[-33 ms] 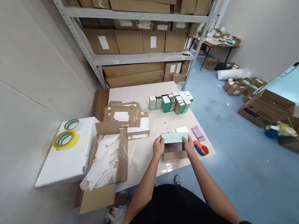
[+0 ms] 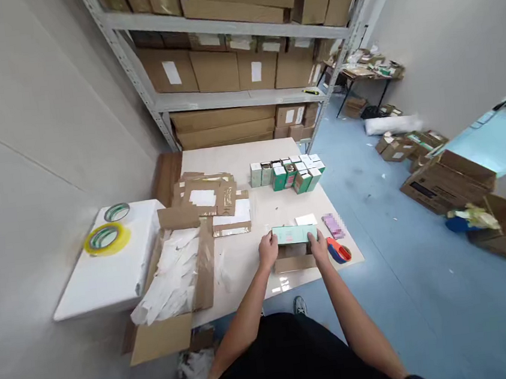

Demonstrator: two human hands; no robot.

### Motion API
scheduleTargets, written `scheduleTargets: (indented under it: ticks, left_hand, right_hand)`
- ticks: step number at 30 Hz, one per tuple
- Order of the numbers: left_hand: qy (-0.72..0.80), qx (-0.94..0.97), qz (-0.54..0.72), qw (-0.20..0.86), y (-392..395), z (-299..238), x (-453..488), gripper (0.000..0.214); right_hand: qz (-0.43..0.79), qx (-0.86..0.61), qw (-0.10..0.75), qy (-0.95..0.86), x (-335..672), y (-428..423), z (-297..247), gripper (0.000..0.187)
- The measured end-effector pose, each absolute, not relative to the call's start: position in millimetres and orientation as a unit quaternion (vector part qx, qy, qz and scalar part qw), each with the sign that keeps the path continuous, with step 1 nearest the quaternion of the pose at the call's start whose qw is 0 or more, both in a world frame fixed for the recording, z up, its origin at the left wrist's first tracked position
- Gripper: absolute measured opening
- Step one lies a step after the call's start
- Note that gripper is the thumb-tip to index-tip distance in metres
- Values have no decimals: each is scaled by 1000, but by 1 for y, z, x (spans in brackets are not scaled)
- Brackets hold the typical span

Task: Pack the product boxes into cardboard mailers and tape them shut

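A pale green box [image 2: 294, 234] is held level by both hands above a small open cardboard box [image 2: 295, 263]. My left hand [image 2: 268, 250] is closed on its left end, and my right hand [image 2: 318, 246] grips the right end. Part of the cardboard box's inside is hidden beneath the green box. Just right of my right hand lies a red and blue tape dispenser [image 2: 339, 250]. A white card or paper [image 2: 305, 220] lies behind the green box, and a purple, pixelated item [image 2: 333, 226] is further right.
Several green and white boxes [image 2: 303, 181] stand at the table's back right. Flattened cardboard [image 2: 224, 199] lies on the left. An open carton with white paper [image 2: 177, 270] is nearer, beside a white block carrying tape rolls [image 2: 107, 238]. Shelving with cartons [image 2: 216, 70] rises behind the table [image 2: 264, 212].
The view has shifted very slightly. Both hands still hold the green box over the cardboard box.
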State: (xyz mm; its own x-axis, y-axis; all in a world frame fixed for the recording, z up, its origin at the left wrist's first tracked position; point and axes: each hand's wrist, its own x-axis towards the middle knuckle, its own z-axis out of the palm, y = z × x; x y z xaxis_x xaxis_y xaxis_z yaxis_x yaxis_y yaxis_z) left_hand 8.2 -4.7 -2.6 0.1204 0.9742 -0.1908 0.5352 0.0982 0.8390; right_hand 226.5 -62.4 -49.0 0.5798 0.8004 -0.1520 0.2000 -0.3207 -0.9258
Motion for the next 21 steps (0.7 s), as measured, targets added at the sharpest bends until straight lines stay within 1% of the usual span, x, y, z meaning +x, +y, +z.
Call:
scheduleTargets:
  ticks: [3, 6, 11, 13, 16, 18, 19, 20, 21]
  left_hand:
    - [636, 610, 232, 412, -14, -11, 26, 43]
    - [665, 616, 212, 366, -16, -20, 30, 51]
    - [628, 686, 91, 356, -24, -43, 27, 48]
    - [620, 705, 50, 340, -32, -57, 31, 56]
    - [613, 720, 8, 327, -45, -79, 41, 77]
    - [607, 727, -11, 321, -51, -91, 47, 85]
    - [610, 729, -16, 311, -54, -96, 50, 83]
    - [617, 729, -18, 296, -57, -100, 52, 75]
    - [628, 727, -17, 277, -60, -103, 54, 63]
  right_hand:
    - [320, -759, 461, -331, 245, -71, -56, 73]
    - [308, -770, 451, -330, 258, -74, -58, 72]
    - [328, -723, 489, -361, 267, -75, -59, 61]
    - [334, -710, 496, -372, 269, -77, -60, 58]
    - [338, -698, 491, -397, 271, -80, -63, 55]
    - [342, -685, 488, -420, 274, -82, -64, 54]
    - [343, -679, 486, -431, 276, -83, -65, 53]
    - [345, -673, 483, -441, 279, -84, -66, 53]
    - [348, -667, 479, -452, 281, -85, -67, 52]
